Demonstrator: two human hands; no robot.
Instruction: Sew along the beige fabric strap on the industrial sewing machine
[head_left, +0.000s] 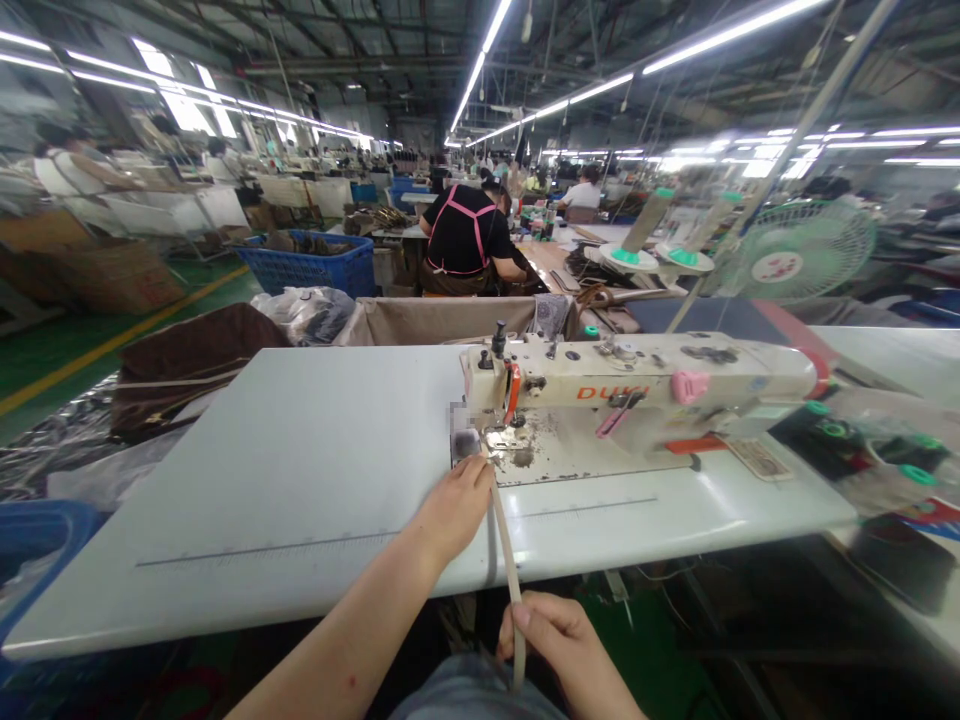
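Note:
A long, narrow beige strip (506, 545) runs from the needle area of a sewing machine (637, 385) down over the table's front edge. My left hand (459, 505) is at the strip's upper end, just in front of the presser foot, with its fingers closed on it. Below the table edge, my right hand (559, 635) pinches the strip between thumb and fingers, and the lower end hangs past them. The strip's far end is hidden by my left fingers and the machine head.
The white sewing table (300, 440) has a printed ruler line. Thread cones (645, 225) and a green fan (799, 245) stand behind right. A blue basket (307, 262), brown fabric (187, 360) and a fabric-lined bin (442, 320) lie beyond. A co-worker (469, 230) bends over ahead.

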